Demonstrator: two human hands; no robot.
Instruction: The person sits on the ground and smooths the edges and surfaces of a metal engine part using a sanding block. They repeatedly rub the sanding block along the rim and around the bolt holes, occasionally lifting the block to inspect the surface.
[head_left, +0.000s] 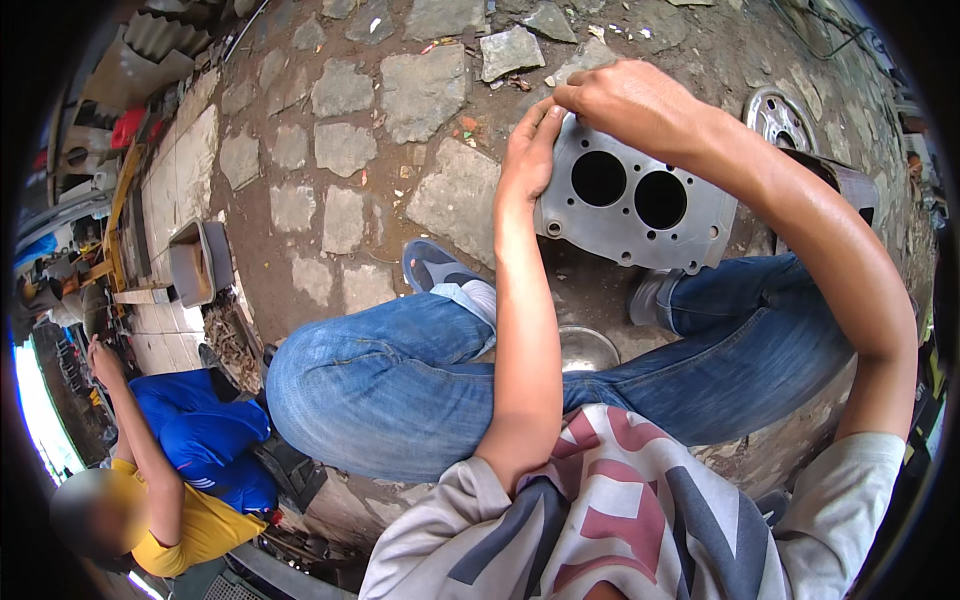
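A grey metal engine cylinder block (628, 214) with two large round bores and several small bolt holes stands on the ground before me, past my knees. My left hand (531, 150) rests along its left side near the far left corner, fingers pointing away from me. My right hand (622, 94) reaches over the block to that same corner, and its fingertips meet those of my left hand. Whether a small thing is pinched between the fingers cannot be seen. The block's far edge is partly hidden behind my right hand and forearm.
A round metal wheel-like part (780, 120) lies beyond the block at right. A shiny metal bowl-like thing (589, 348) is between my legs. Uneven paving stones (424, 86) surround the block. At left are a grey plastic tub (217, 262) and a seated person in yellow and blue (202, 536).
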